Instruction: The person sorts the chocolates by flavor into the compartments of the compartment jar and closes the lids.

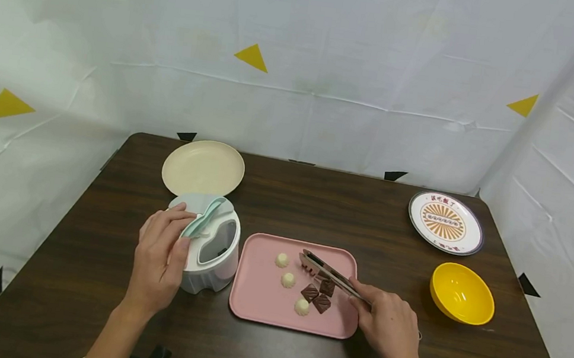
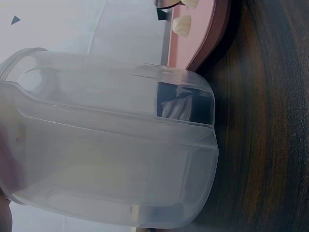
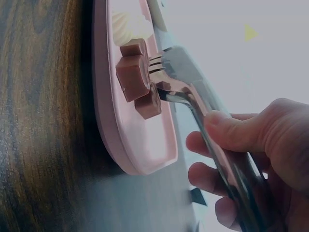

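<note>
Brown chocolates (image 3: pixel 133 77) sit bunched on the right half of the pink tray (image 1: pixel 258 304), three pale swirled sweets (image 1: pixel 287 280) just left of them. Browns look light, firm, a bit waxy: likely to skid or chip if squeezed hard. Best hold is low on opposite side walls; pale ones at the wide base, since the tops taper.

Metal tongs (image 3: pixel 231 166), one tip fork-like, reach in among the browns; can't tell if they've got a piece. Smooth steel, probably slick. Right hand (image 1: pixel 390 320) grips them, fingers wrapped round.

Left of the tray: hollow translucent container (image 1: pixel 213 277), likely light and tippy. Left hand (image 1: pixel 159 253) pinches its raised mint flap (image 1: pixel 204 216). Yellow bowl (image 1: pixel 463 294) far right.
</note>
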`<action>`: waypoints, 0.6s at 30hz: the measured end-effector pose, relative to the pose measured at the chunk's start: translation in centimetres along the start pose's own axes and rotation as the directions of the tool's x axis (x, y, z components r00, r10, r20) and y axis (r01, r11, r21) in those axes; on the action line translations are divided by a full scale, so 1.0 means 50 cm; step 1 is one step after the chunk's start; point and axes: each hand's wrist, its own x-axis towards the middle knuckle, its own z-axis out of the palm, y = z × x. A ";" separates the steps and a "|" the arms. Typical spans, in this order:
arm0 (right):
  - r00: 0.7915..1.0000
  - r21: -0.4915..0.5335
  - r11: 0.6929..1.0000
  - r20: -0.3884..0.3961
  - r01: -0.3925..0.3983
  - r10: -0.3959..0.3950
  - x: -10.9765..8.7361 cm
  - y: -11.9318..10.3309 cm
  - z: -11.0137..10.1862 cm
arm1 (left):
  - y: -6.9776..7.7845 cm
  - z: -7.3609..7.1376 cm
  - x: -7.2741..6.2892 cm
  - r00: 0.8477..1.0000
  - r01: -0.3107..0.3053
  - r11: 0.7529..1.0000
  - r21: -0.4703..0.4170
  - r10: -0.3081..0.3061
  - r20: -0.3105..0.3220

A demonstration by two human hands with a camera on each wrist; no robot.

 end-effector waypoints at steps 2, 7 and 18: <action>1.000 0.004 1.000 -0.014 0.002 -0.002 -0.001 0.000 -0.001 | 0.000 0.000 0.000 1.000 0.001 1.000 0.002 -0.001 0.001; 0.998 0.019 1.000 -0.068 0.018 -0.017 -0.003 -0.002 -0.008 | -0.001 0.001 0.000 1.000 -0.001 1.000 0.002 0.001 -0.002; 0.999 0.028 1.000 -0.035 -0.003 0.004 0.003 -0.010 -0.014 | -0.001 0.000 -0.002 1.000 0.005 1.000 0.005 -0.005 0.003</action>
